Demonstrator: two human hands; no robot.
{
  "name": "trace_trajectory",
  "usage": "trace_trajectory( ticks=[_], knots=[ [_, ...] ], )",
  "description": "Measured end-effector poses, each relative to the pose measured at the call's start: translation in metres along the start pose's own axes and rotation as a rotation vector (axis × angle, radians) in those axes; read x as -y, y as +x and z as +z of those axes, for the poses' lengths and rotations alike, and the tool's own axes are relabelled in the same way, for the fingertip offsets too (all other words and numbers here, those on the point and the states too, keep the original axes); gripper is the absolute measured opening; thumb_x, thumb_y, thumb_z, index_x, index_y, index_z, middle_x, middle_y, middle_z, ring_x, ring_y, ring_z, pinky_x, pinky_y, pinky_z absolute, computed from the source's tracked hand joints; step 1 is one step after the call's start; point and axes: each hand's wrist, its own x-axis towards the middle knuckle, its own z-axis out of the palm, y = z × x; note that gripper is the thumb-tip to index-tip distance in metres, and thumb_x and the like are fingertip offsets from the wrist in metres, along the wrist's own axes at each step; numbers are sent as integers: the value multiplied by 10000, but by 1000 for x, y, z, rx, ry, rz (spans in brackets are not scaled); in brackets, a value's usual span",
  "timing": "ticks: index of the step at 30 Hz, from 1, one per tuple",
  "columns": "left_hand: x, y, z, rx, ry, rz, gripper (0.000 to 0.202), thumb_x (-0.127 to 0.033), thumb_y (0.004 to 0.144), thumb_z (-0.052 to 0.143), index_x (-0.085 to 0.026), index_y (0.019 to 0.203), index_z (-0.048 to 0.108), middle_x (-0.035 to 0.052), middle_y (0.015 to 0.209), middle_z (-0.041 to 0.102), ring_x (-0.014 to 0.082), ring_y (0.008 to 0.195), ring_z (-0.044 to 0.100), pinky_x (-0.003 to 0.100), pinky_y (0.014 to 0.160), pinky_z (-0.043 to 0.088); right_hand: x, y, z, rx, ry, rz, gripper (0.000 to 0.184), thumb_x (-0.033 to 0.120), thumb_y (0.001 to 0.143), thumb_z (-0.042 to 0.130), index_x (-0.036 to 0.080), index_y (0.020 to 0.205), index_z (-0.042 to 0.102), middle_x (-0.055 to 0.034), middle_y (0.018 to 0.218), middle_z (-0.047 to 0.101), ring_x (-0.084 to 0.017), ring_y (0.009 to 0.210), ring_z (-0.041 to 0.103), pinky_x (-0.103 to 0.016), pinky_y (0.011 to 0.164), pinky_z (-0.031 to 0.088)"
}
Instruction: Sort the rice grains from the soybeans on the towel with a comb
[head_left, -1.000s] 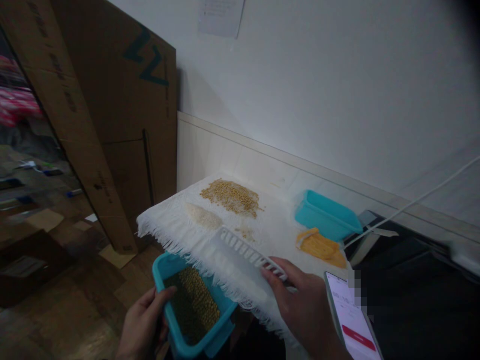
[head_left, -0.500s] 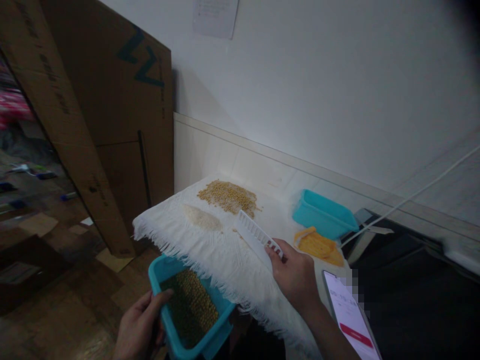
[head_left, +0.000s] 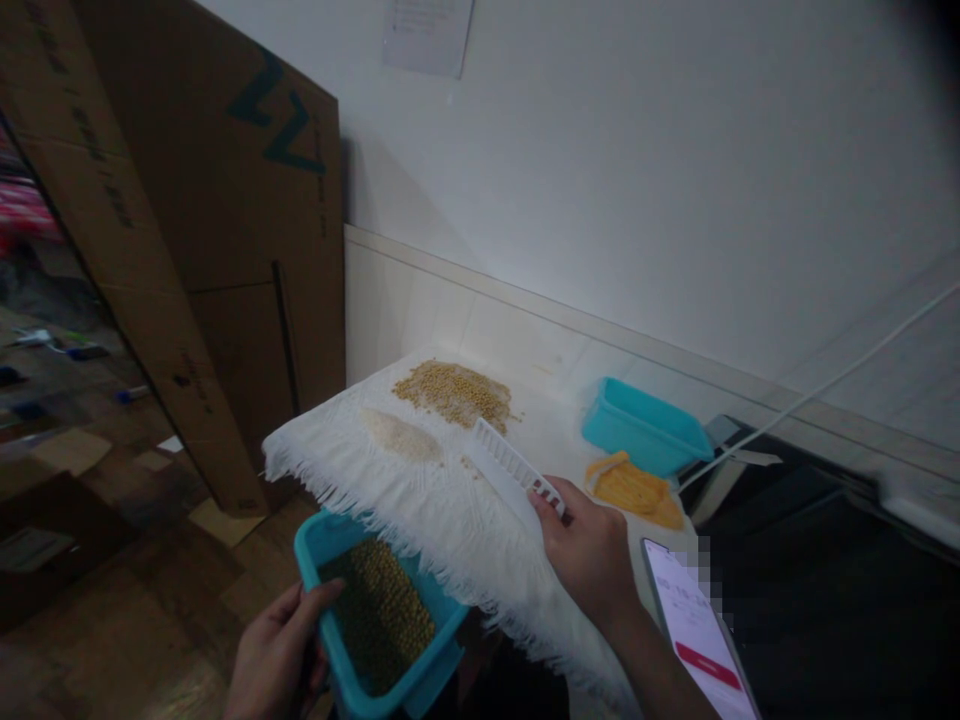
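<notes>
My left hand (head_left: 276, 657) grips the near wall of a teal tub (head_left: 311, 538) holding greenish-brown beans (head_left: 381, 615), kept below the fringed edge of a white cloth (head_left: 420, 500). My right hand (head_left: 589, 552) is closed on one end of a white slotted plastic scraper (head_left: 508, 467), whose far end rests on the cloth beside a few stray beans. Farther back on the cloth lie a heap of tan beans (head_left: 454, 391) and a small mound of white rice (head_left: 401, 436).
A second teal tub (head_left: 645, 428) and a yellow heap (head_left: 636, 491) lie at the right of the cloth. A lit phone (head_left: 694, 625) lies by my right forearm. Cardboard boxes (head_left: 210, 220) lean at left; a white cable (head_left: 825, 392) crosses a dark surface at right.
My right hand moved the scraper back from the cloth's near edge toward the tan bean heap. The tub in my left hand stayed under the edge.
</notes>
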Motion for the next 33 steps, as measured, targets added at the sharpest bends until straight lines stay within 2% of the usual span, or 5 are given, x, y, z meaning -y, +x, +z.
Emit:
trace_trajectory(
  ticks=[4,9,19,25,33],
  knots=[
    [0,0,0,-17,17,15,305,-432,599,719,-194,533,540,-92,259,391,58,228,298,164,266,199,6,3,1,42,14,5,247,283,858,488,174,932,697,-27,618,690,-144,502,622,-200,496,397],
    [0,2,-1,-7,29,17,348,-491,625,698,-191,538,543,-93,265,384,55,229,294,161,269,192,13,2,2,61,86,19,227,287,854,506,185,923,696,-17,614,684,-142,505,622,-193,481,400],
    [0,2,-3,28,14,9,355,-494,646,696,-191,540,545,-89,268,399,55,241,309,165,280,225,11,-8,8,62,136,-20,251,302,879,493,169,936,698,-21,625,684,-128,511,620,-180,484,388],
    [0,1,-1,-6,-16,7,332,-480,612,719,-190,562,565,-93,273,394,50,233,295,158,263,194,12,-9,10,55,136,-42,250,284,890,479,174,963,691,-35,697,716,-146,590,665,-183,545,430],
    [0,3,-3,0,8,14,349,-484,606,715,-190,522,547,-86,269,396,55,230,302,169,263,211,12,-10,9,67,154,-50,237,271,884,486,175,944,694,-31,682,716,-145,575,666,-181,541,444]
  ],
)
